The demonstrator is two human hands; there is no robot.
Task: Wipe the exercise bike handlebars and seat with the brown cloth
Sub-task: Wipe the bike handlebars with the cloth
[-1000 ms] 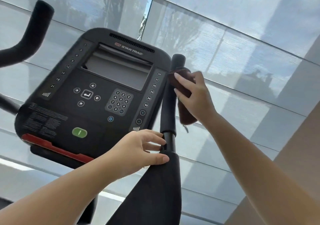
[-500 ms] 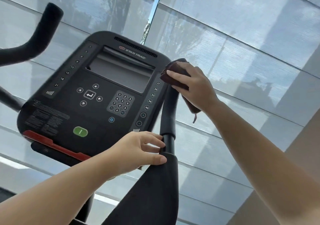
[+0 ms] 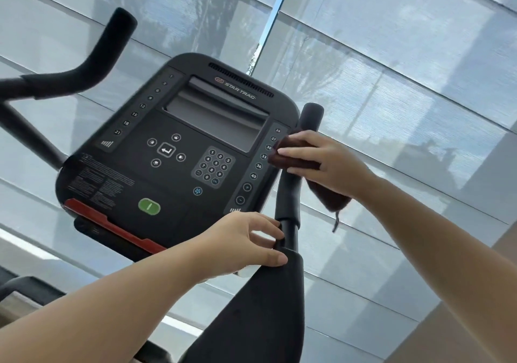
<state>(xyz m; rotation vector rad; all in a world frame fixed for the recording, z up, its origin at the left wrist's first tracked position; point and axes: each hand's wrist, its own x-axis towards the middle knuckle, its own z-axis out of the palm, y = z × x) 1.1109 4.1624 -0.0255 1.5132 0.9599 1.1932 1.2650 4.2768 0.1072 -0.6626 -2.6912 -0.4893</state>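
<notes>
Right hand (image 3: 333, 164) grip clamps brown cloth (image 3: 296, 158) round handlebar (image 3: 291, 189); left hand (image 3: 240, 245) loose; window blinds (image 3: 391, 55) behind.

Console (image 3: 179, 150) close beside handlebar (image 3: 289, 195), seemingly.

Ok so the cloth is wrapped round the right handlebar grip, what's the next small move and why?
Probably slide the right hand and brown cloth down the right handlebar grip: the foam below looks unwiped, and the left hand steadies the post underneath.
</notes>
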